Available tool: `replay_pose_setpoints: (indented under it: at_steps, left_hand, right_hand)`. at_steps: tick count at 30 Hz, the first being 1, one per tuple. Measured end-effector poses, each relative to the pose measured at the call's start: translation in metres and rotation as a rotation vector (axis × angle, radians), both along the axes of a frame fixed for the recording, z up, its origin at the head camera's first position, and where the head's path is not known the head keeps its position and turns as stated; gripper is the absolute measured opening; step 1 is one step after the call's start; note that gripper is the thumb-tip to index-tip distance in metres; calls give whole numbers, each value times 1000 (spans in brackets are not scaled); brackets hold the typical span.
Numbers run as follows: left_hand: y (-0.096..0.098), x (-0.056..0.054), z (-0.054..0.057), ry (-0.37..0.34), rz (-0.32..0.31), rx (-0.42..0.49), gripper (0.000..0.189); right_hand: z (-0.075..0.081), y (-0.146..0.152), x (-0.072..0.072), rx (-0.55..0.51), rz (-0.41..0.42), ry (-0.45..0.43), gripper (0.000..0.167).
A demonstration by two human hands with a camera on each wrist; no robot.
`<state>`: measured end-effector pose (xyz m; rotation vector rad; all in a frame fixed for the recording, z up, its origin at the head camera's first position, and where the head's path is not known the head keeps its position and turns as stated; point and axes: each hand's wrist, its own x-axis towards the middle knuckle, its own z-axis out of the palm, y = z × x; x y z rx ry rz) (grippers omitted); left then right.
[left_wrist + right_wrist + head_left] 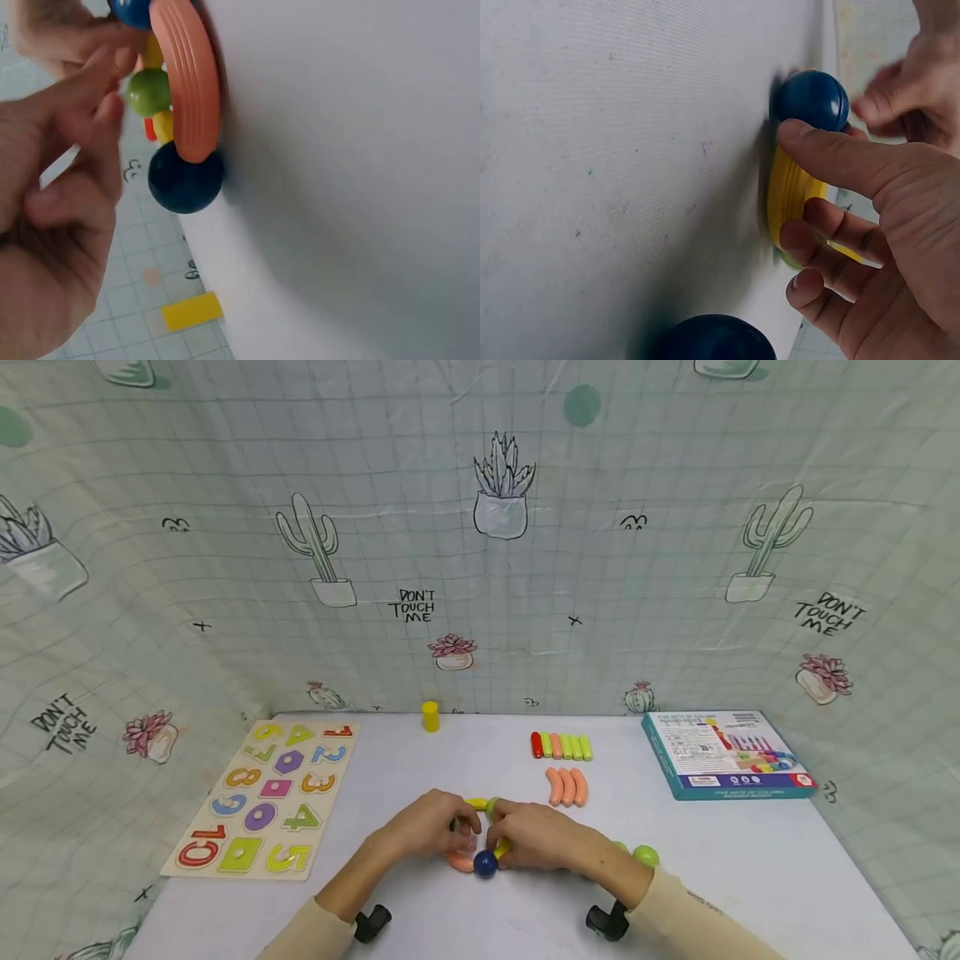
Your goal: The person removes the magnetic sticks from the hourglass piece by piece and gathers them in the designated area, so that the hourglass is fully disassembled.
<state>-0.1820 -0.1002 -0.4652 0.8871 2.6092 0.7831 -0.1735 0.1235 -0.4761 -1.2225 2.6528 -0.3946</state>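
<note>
A ring of toy pieces lies on the table between the hands. Its near side has a blue ball (485, 864) joined to an orange curved stick (193, 82). At that stick's other end sits a dark blue ball (185, 178). My right hand (540, 835) grips a yellow curved stick (786, 191) by the blue ball, thumb against the ball and fingers curled round the stick. My left hand (435, 822) hovers beside the ring, fingers loosely bent and holding nothing. A green ball (148, 92) and another yellow stick (476, 804) form the far side, partly hidden by the hands.
A number puzzle board (258, 802) lies at left and a teal-edged box (727, 756) at right. A yellow cylinder (431, 717) stands at the back. Short sticks (566, 747) and orange curved sticks (567, 787) lie in rows. A light green ball (646, 857) is by the right forearm.
</note>
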Motion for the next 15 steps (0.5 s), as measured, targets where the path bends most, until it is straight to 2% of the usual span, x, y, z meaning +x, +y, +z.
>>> replay_pose_setpoints:
  at_steps: [3, 9, 15]
  left_hand:
    - [-1, 6, -2, -47, -57, -18, 13]
    - [-1, 10, -7, -82, -43, -30, 6]
    - [-5, 11, -8, -74, -40, -26, 5]
  right_hand:
    - [0, 1, -2, 4, -1, 3, 17]
    - [-2, 1, -2, -3, 11, -2, 15]
    - [-2, 5, -2, 28, -5, 29, 20]
